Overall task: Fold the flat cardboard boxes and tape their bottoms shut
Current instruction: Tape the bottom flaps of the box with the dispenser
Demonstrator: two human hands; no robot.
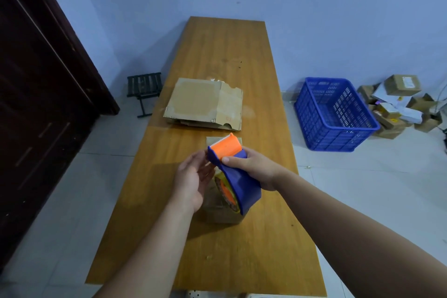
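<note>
My right hand [256,167] grips a blue and orange tape dispenser [232,172] above a small folded cardboard box [219,213] on the wooden table [217,261]. My left hand [193,176] is beside the dispenser's left side, palm turned toward it, fingers straight and reaching its front end. The dispenser and both hands hide most of the box. A stack of flat cardboard boxes [205,103] lies farther up the table.
A blue plastic crate [333,113] stands on the floor right of the table, with a heap of cardboard boxes [399,104] beyond it. A small black stool [144,89] sits left of the table. A dark wooden door [36,92] fills the left side.
</note>
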